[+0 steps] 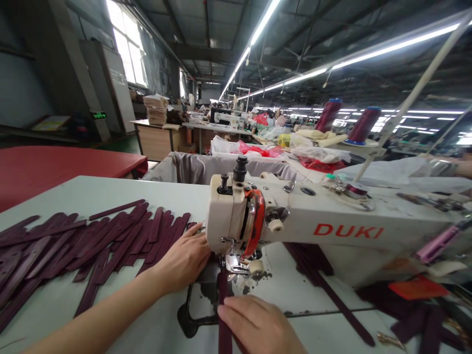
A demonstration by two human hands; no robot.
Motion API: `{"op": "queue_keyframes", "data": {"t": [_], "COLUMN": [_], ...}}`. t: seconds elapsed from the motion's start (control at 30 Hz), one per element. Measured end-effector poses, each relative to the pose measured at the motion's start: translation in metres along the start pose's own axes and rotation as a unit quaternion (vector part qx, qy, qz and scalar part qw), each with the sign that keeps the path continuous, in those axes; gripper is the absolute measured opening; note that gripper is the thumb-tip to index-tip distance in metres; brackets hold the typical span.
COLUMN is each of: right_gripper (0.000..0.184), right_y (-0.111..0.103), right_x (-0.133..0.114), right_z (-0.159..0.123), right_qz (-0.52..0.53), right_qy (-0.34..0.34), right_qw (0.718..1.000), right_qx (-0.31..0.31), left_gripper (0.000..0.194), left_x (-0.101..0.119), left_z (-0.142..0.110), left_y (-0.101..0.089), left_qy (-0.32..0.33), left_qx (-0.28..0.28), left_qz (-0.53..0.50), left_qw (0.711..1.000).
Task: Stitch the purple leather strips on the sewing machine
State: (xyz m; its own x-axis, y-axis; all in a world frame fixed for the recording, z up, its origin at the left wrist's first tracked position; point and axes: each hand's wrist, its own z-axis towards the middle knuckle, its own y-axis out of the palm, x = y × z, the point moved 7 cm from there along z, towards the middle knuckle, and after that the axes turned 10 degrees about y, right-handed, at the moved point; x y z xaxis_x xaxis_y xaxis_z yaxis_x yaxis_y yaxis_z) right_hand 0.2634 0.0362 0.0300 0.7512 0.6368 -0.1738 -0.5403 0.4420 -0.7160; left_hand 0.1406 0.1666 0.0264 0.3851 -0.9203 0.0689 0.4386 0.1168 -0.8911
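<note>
A narrow maroon strap (pixel 224 334) runs lengthwise under the presser foot (pixel 238 265) of a white sewing machine (pixel 226 214) marked DUKI. My right hand (pixel 260 322) grips the strap in front of the foot, fingers together along its right edge. Left of the machine head, my left hand (pixel 184 260) reaches past the needle area with its visible fingers stretched out. The machine head covers some of its fingertips, so contact with the strap's far end is hidden. Many loose maroon straps (pixel 121 231) lie heaped on the pale tabletop (pixel 106 187) beyond my left forearm.
More maroon straps (pixel 332 290) lie under and right of the machine arm, near a small metal piece (pixel 391 339) and an orange piece (pixel 418 290). Two maroon thread cones (pixel 363 127) stand behind. A grey cloth-lined bin (pixel 191 167) borders the table's back; a red surface (pixel 66 164) is left.
</note>
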Motion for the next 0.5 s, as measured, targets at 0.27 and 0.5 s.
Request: {"op": "queue_keyframes", "data": {"t": [0.27, 0.5], "right_gripper": [0.033, 0.042], "right_y": [0.032, 0.033], "right_x": [0.014, 0.01], "right_z": [-0.004, -0.002], "right_qz": [0.025, 0.03], "right_qy": [0.025, 0.04], "right_qw": [0.999, 0.999], "right_qx": [-0.012, 0.003], "left_gripper": [0.055, 0.057], "left_x": [0.055, 0.073], "left_z": [-0.038, -0.038], "left_y": [-0.001, 0.019], "left_qy": [0.024, 0.067], "left_qx": [0.033, 0.103], "left_qz": [-0.002, -0.017], "left_qw": [0.999, 0.992]}}
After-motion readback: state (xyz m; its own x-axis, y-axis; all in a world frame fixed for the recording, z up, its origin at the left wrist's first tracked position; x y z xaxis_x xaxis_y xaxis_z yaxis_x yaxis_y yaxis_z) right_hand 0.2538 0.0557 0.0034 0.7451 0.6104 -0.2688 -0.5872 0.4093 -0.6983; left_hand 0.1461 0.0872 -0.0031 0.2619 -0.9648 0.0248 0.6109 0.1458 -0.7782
